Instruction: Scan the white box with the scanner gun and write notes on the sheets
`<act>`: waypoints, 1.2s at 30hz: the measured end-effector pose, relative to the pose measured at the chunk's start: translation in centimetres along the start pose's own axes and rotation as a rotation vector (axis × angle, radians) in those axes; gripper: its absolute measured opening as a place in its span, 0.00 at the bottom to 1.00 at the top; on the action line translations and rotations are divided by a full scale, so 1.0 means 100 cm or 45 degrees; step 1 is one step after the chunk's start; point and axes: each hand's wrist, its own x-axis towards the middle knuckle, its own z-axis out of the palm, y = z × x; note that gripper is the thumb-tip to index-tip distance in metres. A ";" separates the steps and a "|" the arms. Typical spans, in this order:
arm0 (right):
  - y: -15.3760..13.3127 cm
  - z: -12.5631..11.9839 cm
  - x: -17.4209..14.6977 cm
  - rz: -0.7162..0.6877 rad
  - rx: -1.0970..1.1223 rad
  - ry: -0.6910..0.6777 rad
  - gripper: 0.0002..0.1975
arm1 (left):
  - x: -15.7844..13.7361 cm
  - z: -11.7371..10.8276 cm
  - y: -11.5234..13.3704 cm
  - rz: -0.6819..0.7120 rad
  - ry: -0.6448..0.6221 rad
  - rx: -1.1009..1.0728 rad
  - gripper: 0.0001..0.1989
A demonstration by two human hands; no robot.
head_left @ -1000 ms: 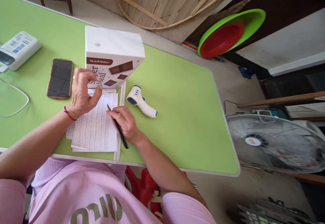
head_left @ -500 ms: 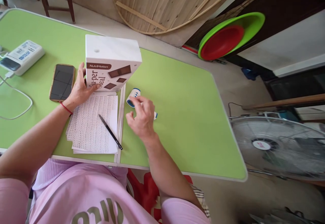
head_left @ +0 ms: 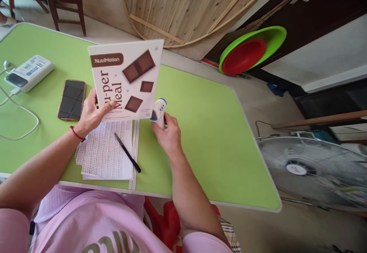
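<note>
My left hand (head_left: 96, 112) grips a white box (head_left: 110, 81) by its lower left edge, thumb across the front. The box is tipped so its printed face, with brown chocolate squares and lettering, is turned up to me. In my right hand (head_left: 169, 132) is a white and blue infrared thermometer (head_left: 159, 111), held by its handle. Its head is close beside the box's lower right corner; I cannot tell whether they touch. Below the box lie sheets of handwritten paper (head_left: 106, 153), partly covered by it, with a black pen (head_left: 127, 153) across them.
A phone (head_left: 71, 100) lies left of my left hand. Farther left, a white power bank (head_left: 30, 73) has cables attached. All stand on a green table (head_left: 209, 142) with a metal seam. Beyond its right edge is a fan (head_left: 301, 172); green and red basins (head_left: 243, 56) lean behind.
My right hand has taken hold of the thermometer and lifted it upright beside the box. My left hand has tilted the box so that its front faces up toward me.
</note>
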 end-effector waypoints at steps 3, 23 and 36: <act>-0.011 -0.003 -0.002 0.018 0.422 0.214 0.20 | -0.003 0.001 -0.002 -0.120 -0.145 0.023 0.34; -0.072 0.005 -0.059 0.370 1.528 -0.659 0.23 | -0.002 0.000 -0.006 -0.153 -0.264 0.144 0.37; -0.077 0.005 -0.055 0.446 1.495 -0.693 0.26 | -0.004 0.000 -0.011 -0.069 -0.280 0.127 0.36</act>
